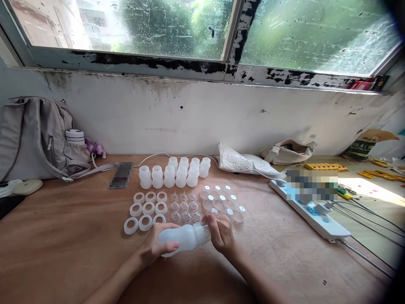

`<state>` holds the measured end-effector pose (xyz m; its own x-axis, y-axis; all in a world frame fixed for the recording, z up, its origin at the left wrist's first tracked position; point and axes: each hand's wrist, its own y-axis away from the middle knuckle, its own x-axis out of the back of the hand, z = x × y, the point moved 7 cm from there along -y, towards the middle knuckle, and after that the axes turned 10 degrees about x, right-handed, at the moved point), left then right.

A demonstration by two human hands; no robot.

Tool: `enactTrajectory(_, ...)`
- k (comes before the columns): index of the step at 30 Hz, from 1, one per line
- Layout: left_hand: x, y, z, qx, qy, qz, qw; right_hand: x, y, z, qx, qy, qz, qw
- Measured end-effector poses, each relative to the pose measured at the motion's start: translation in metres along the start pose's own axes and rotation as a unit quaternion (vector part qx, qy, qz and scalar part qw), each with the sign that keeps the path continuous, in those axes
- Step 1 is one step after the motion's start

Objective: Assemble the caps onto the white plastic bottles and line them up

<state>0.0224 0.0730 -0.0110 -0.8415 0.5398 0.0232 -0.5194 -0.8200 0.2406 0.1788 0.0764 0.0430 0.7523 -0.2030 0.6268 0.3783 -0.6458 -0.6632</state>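
Observation:
A frosted baby bottle (pixel 182 237) lies tilted across my hands, its base to the left and its neck end to the right. My left hand (pixel 155 245) is wrapped round the body near the base, thumb on the near side. Over the neck end sits a clear cap (pixel 201 233); my right hand (pixel 222 233) has its fingers closed on the end of it. Beyond my hands lie rows of white collar rings (pixel 136 210), clear silicone nipples (pixel 184 207), and clear round lids (pixel 218 204) with small white discs (pixel 222 197).
Several frosted bottle bodies (pixel 169 176) stand in two rows behind the parts. A phone (pixel 121 175) and backpack (pixel 38 135) are left. A white plastic bag (pixel 242 160), a pouch (pixel 289 151) and a power strip (pixel 310 213) with cables are right. A wall and window stand behind.

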Motion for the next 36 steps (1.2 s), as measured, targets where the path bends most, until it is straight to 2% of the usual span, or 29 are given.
enactTrajectory(4,-0.006,-0.004,-0.005,0.024,0.066,-0.048,0.996,0.005,0.001,-0.005,0.057,0.022,0.021,0.998)
enactTrajectory(9,-0.010,-0.007,-0.006,0.052,0.108,-0.078,0.990,0.011,0.002,-0.010,0.102,0.042,0.063,0.992)
enactTrajectory(16,-0.020,0.000,-0.014,0.143,0.178,-0.141,0.963,0.016,0.008,-0.019,0.155,0.052,0.089,0.983)
enactTrajectory(19,-0.021,0.004,-0.012,0.149,0.176,-0.143,0.963,0.016,0.006,-0.016,0.146,0.043,0.089,0.984)
enactTrajectory(25,-0.018,0.006,0.004,0.065,0.094,-0.081,0.990,0.019,0.001,-0.003,0.060,0.044,0.097,0.993)
enactTrajectory(30,-0.010,0.009,0.018,-0.018,-0.079,0.011,0.997,0.017,0.001,0.003,0.020,0.046,0.071,0.996)
enactTrajectory(33,-0.006,0.014,0.029,-0.116,-0.207,0.074,0.969,0.014,0.001,0.007,0.001,0.044,0.051,0.998)
enactTrajectory(36,-0.007,0.019,0.035,-0.226,-0.312,0.123,0.915,0.010,0.001,0.013,-0.026,0.051,0.031,0.998)
